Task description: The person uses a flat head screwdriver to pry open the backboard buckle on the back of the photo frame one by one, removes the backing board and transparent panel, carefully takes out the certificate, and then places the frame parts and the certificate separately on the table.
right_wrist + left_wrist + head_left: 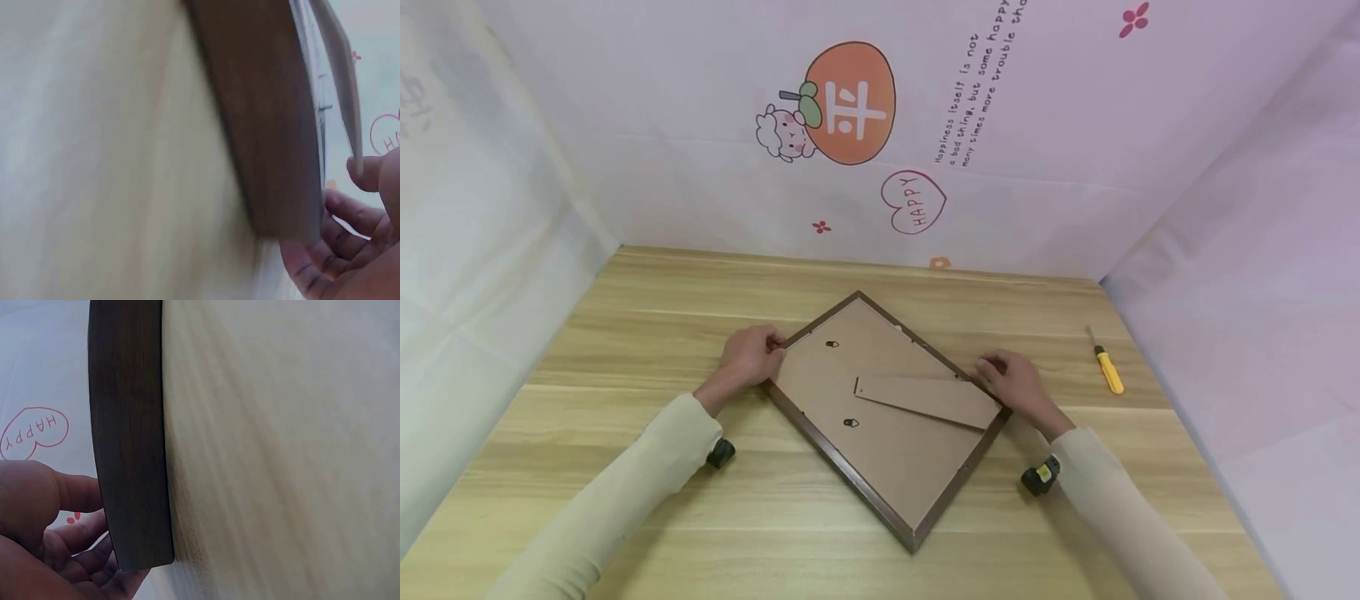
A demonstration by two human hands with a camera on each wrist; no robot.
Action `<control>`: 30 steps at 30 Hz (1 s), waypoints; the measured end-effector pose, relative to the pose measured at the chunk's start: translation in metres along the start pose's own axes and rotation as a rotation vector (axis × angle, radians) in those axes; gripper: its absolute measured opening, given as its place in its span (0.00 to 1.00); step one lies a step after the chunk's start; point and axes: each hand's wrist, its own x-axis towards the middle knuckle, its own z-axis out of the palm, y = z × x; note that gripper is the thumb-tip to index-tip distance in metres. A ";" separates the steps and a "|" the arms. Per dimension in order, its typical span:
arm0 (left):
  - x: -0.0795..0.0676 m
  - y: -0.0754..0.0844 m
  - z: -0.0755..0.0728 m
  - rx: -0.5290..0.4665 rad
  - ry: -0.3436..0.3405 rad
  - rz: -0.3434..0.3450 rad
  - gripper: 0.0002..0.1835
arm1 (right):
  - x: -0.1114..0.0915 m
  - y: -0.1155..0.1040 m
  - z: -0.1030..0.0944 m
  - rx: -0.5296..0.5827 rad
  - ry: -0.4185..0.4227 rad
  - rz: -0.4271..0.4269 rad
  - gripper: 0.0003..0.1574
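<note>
A brown wooden picture frame (887, 467) lies back side up and turned cornerwise on the table, its tan backing board (820, 383) showing. A flat stand leg (925, 398) is attached to the backing, and two small metal hangers sit on it. My left hand (751, 354) grips the left corner, thumb on the back; in the left wrist view its fingers (81, 540) reach round the dark rim (128, 425). At the right corner, my right hand (1018, 385) holds the rim, its thumb (362, 172) near the stand leg's end. The frame's front is hidden.
A screwdriver with a yellow handle (1109, 372) lies on the wooden table (662, 292) at the right. White cloth walls (700, 192) with printed cartoons and lettering enclose the table's back and sides.
</note>
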 end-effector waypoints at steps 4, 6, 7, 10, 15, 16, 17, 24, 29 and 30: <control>-0.001 -0.001 0.000 0.033 0.009 -0.019 0.13 | -0.010 0.008 -0.008 -0.031 0.019 0.044 0.25; -0.002 -0.001 -0.001 0.042 0.012 -0.024 0.13 | -0.014 0.010 -0.010 -0.039 0.031 0.052 0.24; -0.003 -0.001 -0.001 0.043 0.013 -0.028 0.13 | -0.015 0.011 -0.011 -0.041 0.035 0.057 0.24; -0.004 0.000 -0.001 0.042 0.015 -0.036 0.13 | -0.016 0.012 -0.011 -0.047 0.042 0.061 0.23; -0.005 0.000 -0.001 0.038 0.024 -0.040 0.13 | -0.016 0.010 -0.009 -0.050 0.053 0.059 0.23; -0.006 0.000 0.000 0.039 0.027 -0.042 0.13 | -0.016 0.010 -0.008 -0.051 0.057 0.060 0.23; -0.006 0.000 0.000 0.038 0.031 -0.043 0.13 | -0.016 0.009 -0.007 -0.049 0.060 0.063 0.23; -0.008 -0.002 -0.001 0.033 0.054 -0.074 0.13 | -0.017 0.002 0.002 -0.004 0.103 0.120 0.29; -0.009 -0.004 -0.002 0.043 0.071 -0.096 0.14 | -0.018 -0.003 0.011 0.041 0.146 0.099 0.34; -0.009 -0.004 -0.002 0.045 0.075 -0.097 0.14 | -0.019 -0.004 0.013 0.056 0.153 0.090 0.35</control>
